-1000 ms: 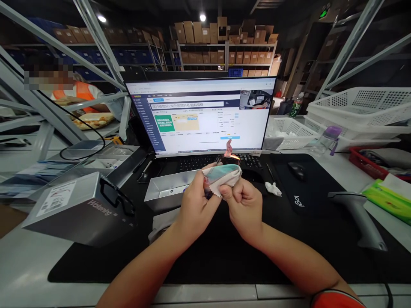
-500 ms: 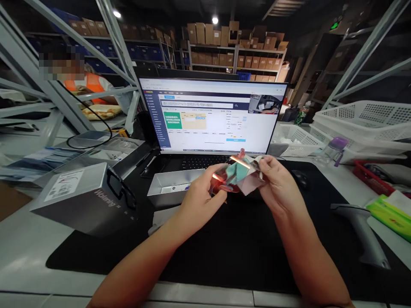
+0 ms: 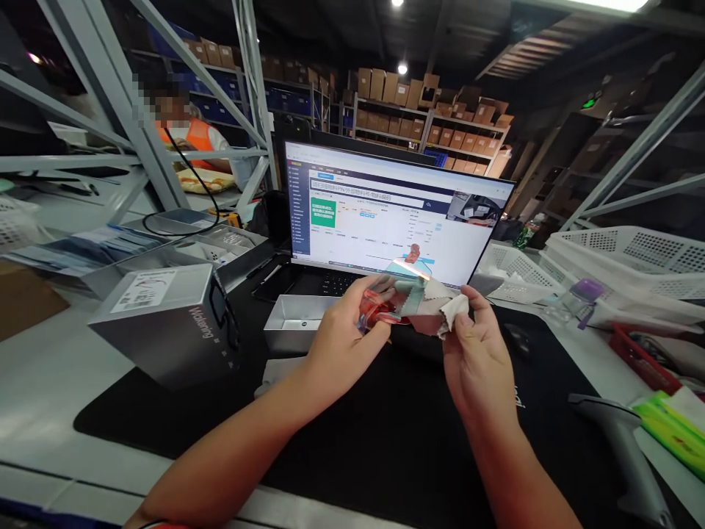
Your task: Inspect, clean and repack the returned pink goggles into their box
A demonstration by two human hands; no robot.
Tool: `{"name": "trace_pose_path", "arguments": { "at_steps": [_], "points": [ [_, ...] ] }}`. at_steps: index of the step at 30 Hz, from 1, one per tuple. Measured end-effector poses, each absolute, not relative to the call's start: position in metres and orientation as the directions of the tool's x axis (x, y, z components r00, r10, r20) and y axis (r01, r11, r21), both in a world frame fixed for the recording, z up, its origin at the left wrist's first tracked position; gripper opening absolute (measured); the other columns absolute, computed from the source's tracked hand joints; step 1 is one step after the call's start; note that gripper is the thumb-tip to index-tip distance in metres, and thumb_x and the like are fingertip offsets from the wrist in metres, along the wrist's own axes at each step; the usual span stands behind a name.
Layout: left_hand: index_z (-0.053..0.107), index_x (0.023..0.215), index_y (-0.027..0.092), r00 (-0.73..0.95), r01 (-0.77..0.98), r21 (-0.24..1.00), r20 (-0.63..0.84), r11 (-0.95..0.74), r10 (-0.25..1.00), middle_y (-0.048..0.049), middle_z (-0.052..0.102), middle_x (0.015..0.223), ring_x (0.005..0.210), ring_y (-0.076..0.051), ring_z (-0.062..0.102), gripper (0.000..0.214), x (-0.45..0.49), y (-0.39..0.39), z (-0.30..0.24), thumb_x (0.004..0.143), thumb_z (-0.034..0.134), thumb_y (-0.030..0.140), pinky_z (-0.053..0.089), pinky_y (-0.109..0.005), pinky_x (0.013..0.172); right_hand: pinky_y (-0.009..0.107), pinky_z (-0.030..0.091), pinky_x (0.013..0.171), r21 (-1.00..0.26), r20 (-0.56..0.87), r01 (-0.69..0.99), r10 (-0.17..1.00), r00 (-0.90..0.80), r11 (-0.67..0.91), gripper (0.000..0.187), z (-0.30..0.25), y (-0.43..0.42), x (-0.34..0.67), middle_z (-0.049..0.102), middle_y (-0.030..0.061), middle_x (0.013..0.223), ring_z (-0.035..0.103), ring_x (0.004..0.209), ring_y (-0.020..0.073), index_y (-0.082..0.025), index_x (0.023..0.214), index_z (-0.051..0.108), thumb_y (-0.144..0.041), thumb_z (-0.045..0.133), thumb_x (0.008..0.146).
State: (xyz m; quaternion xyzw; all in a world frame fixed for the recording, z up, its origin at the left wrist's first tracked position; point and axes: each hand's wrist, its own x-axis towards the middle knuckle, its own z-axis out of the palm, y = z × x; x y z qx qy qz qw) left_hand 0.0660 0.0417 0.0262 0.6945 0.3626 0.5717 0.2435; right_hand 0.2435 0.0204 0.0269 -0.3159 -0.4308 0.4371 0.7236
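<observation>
My left hand (image 3: pixel 344 334) is closed on the left end of a glossy, see-through lens piece (image 3: pixel 380 300) with red reflections; its exact kind is unclear. Gripped in my right hand (image 3: pixel 478 345) is a pale cleaning cloth (image 3: pixel 452 312) with zigzag edges, bunched against the right end of the lens piece. Both are held up in front of the monitor, above the black desk mat (image 3: pixel 380 441). An open silver box (image 3: pixel 289 314) sits behind my left hand. To the left stands a grey carton (image 3: pixel 159 327) marked "Wakening", with dark glasses pictured on its side.
The monitor (image 3: pixel 380 213) stands at the back. A barcode scanner (image 3: pixel 617 433), a mouse (image 3: pixel 518 342) and a green tissue pack (image 3: pixel 675 433) are on the right, near white baskets (image 3: pixel 633 257) and a red tray (image 3: pixel 644 360). A co-worker in an orange vest (image 3: pixel 201 136) is beyond the metal frame.
The view has tilted up and turned left. My right hand has moved slightly down, and the cloth now shows more of its pale side at the lens piece's right end.
</observation>
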Motion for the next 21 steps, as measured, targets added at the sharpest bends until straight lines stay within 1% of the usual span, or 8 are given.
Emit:
{"name": "trace_pose_path", "arguments": {
  "at_steps": [3,6,9,12,14,16,18,21],
  "points": [
    [0.056,0.136,0.024,0.077,0.202,0.758,0.619,-0.621,0.781,-0.0049,0.072,0.125,0.113,-0.021,0.069,0.051,0.066,0.041,0.028,0.087,0.060,0.011,0.056,-0.034,0.097,0.030,0.053,0.087,-0.853,0.361,-0.333,0.915,0.177,0.401,0.055,0.022,0.013,0.235,0.069,-0.0010,0.090,0.067,0.089,0.0154,-0.032,0.137,0.052,-0.040,0.073,0.088],
    [0.054,0.136,0.024,0.073,0.194,0.764,0.614,-0.615,0.786,-0.0056,0.070,0.127,0.112,-0.020,0.069,0.051,0.067,0.042,0.027,0.087,0.057,0.010,0.055,-0.035,0.100,0.031,0.054,0.081,-0.881,0.355,-0.286,0.926,0.129,0.377,0.062,0.017,0.005,0.225,0.061,-0.0048,0.069,0.065,0.075,0.0158,-0.030,0.142,0.049,-0.041,0.074,0.087],
    [0.052,0.137,0.023,0.050,0.220,0.760,0.618,-0.612,0.785,-0.0064,0.070,0.125,0.111,-0.020,0.069,0.053,0.071,0.043,0.024,0.086,0.058,0.010,0.056,-0.034,0.097,0.028,0.054,0.074,-0.890,0.362,-0.227,0.915,0.175,0.396,0.065,0.014,0.004,0.214,0.060,-0.0065,0.065,0.063,0.068,0.0141,-0.030,0.142,0.049,-0.039,0.077,0.084],
    [0.050,0.139,0.021,0.029,0.258,0.752,0.622,-0.607,0.783,-0.0057,0.073,0.117,0.102,-0.020,0.071,0.055,0.077,0.042,0.020,0.085,0.059,0.012,0.058,-0.033,0.091,0.028,0.055,0.072,-0.883,0.373,-0.193,0.890,0.261,0.427,0.065,0.014,0.009,0.207,0.065,-0.0061,0.070,0.066,0.071,0.0138,-0.029,0.137,0.051,-0.035,0.081,0.080],
    [0.049,0.140,0.020,0.034,0.294,0.744,0.620,-0.600,0.784,-0.0061,0.074,0.116,0.100,-0.020,0.072,0.056,0.081,0.041,0.018,0.085,0.059,0.013,0.058,-0.034,0.091,0.030,0.057,0.075,-0.875,0.374,-0.200,0.877,0.300,0.442,0.064,0.014,0.014,0.204,0.069,-0.0043,0.075,0.069,0.075,0.0154,-0.028,0.132,0.053,-0.032,0.083,0.076],
    [0.050,0.139,0.020,0.053,0.328,0.719,0.634,-0.613,0.772,-0.0075,0.072,0.121,0.106,-0.021,0.071,0.055,0.083,0.039,0.017,0.085,0.059,0.013,0.057,-0.035,0.094,0.031,0.059,0.077,-0.866,0.372,-0.225,0.876,0.308,0.447,0.058,0.015,0.018,0.205,0.073,-0.0017,0.080,0.071,0.078,0.0166,-0.026,0.123,0.057,-0.030,0.085,0.073],
    [0.053,0.137,0.020,0.084,0.364,0.676,0.661,-0.641,0.745,-0.0082,0.071,0.126,0.111,-0.023,0.069,0.053,0.083,0.038,0.017,0.085,0.057,0.013,0.056,-0.036,0.097,0.032,0.060,0.076,-0.859,0.365,-0.270,0.889,0.275,0.436,0.051,0.015,0.021,0.208,0.075,-0.0008,0.083,0.072,0.075,0.0166,-0.026,0.112,0.058,-0.027,0.087,0.070],
    [0.053,0.139,0.020,0.183,0.415,0.590,0.691,-0.692,0.699,-0.0081,0.068,0.133,0.118,-0.024,0.067,0.054,0.078,0.039,0.021,0.086,0.055,0.013,0.054,-0.037,0.102,0.029,0.060,0.073,-0.843,0.337,-0.372,0.920,0.198,0.389,0.046,0.020,0.025,0.219,0.075,-0.0033,0.080,0.071,0.073,0.0145,-0.025,0.092,0.054,-0.021,0.090,0.065]
  ]
}}
